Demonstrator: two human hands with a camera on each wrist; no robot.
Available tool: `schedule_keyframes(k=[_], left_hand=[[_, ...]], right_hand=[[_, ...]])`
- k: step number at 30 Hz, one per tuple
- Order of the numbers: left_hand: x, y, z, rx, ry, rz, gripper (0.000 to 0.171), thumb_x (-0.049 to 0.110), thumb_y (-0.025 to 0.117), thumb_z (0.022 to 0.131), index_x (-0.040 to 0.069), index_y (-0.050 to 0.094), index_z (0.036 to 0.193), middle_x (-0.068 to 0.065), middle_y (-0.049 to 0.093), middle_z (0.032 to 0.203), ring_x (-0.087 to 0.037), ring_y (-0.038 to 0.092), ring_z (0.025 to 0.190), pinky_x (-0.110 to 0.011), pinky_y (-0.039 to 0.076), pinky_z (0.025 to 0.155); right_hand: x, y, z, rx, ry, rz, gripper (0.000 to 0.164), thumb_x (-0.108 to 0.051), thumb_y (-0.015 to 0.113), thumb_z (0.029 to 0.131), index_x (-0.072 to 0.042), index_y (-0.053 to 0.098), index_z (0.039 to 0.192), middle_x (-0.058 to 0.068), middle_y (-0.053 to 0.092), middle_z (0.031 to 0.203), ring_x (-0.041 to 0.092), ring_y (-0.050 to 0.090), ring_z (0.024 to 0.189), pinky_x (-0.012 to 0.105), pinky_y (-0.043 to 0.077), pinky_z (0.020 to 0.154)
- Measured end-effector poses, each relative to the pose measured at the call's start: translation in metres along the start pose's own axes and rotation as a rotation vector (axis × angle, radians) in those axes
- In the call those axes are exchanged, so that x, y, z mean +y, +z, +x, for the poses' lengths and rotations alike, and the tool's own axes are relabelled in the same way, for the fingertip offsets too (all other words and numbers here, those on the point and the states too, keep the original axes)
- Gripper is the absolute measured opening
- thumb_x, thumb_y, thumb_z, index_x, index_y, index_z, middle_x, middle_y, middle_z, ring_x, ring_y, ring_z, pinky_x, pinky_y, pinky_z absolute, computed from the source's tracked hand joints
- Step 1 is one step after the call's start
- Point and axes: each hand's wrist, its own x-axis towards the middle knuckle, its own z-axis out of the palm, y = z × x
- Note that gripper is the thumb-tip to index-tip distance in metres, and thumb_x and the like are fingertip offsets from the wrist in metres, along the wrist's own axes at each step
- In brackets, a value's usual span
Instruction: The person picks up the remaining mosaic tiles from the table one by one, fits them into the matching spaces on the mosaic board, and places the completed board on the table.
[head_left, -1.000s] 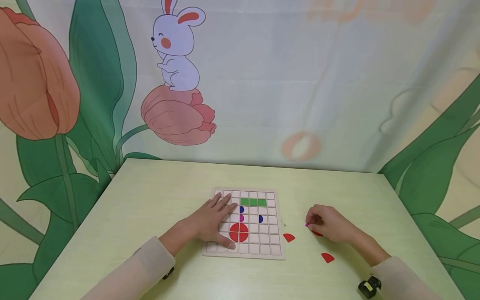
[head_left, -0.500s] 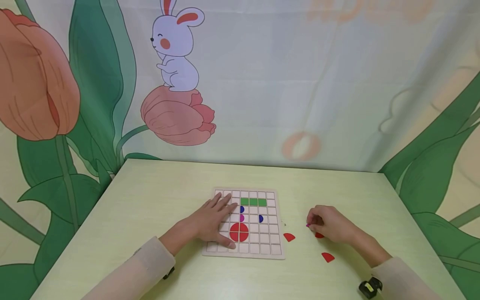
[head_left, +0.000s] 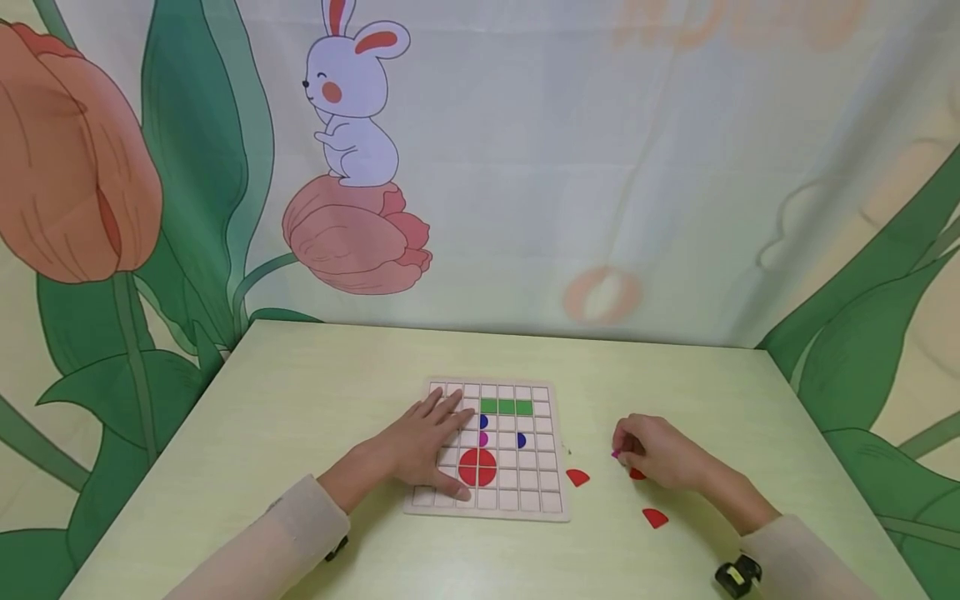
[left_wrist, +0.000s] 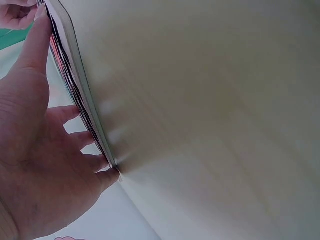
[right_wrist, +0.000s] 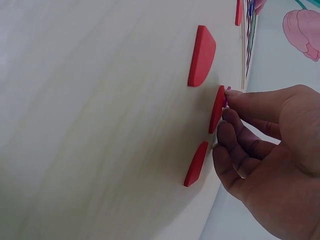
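My left hand (head_left: 427, 437) lies with spread fingers over the left side of a pale gridded board (head_left: 551, 505), covering some squares. On the board are a red circle (head_left: 487, 477) made of quarter pieces, green squares (head_left: 507, 407), two blue half circles (head_left: 521, 440) and a magenta half circle (head_left: 483, 439). To the right of the board, my right hand (head_left: 656, 450) pinches a small magenta piece (head_left: 616, 454) between thumb and fingertips, low over the table. In the right wrist view, a red quarter piece (right_wrist: 217, 110) sits right beside those fingertips; the magenta piece (right_wrist: 228, 91) is mostly hidden.
Loose red quarter pieces lie on the table, one near the board's right edge (head_left: 577, 477) and another closer to me (head_left: 655, 518). The right wrist view shows one more red piece (right_wrist: 196, 165) past the fingers. Behind the table (head_left: 337, 358) hangs a printed curtain (head_left: 510, 167).
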Motion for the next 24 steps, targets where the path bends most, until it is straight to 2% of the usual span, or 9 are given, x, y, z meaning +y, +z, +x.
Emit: schedule_keyframes(k=[11, 18, 24], left_hand=[[0.0016, -0.0042, 0.0017, -0.002, 0.004, 0.038, 0.124, 0.082, 0.075, 0.076, 0.019, 0.024, 0.17, -0.013, 0.009, 0.178, -0.042, 0.004, 0.163, -0.06, 0.015, 0.129], [0.0012, -0.0063, 0.0026, -0.034, -0.004, 0.057, 0.129, 0.086, 0.074, 0.072, 0.02, 0.023, 0.171, -0.012, 0.007, 0.178, -0.04, 0.001, 0.163, -0.058, 0.011, 0.13], [0.0006, -0.007, 0.0017, -0.038, 0.005, 0.061, 0.132, 0.087, 0.075, 0.069, 0.02, 0.024, 0.171, -0.012, 0.008, 0.178, -0.04, 0.004, 0.163, -0.054, 0.016, 0.13]], right_hand=[[0.0028, -0.0008, -0.003, 0.034, -0.007, 0.032, 0.014, 0.0, 0.076, 0.096, -0.009, 0.066, 0.098, -0.002, 0.061, 0.085, 0.016, 0.056, 0.078, 0.026, 0.054, 0.068], [0.0043, 0.0016, -0.0028, 0.039, 0.023, 0.035, 0.015, -0.002, 0.078, 0.095, -0.011, 0.065, 0.097, -0.003, 0.061, 0.084, 0.016, 0.056, 0.078, 0.026, 0.054, 0.068], [0.0027, 0.0007, -0.003, 0.021, 0.021, 0.056, 0.015, -0.002, 0.078, 0.095, -0.012, 0.066, 0.096, -0.002, 0.063, 0.082, 0.017, 0.057, 0.077, 0.026, 0.054, 0.068]])
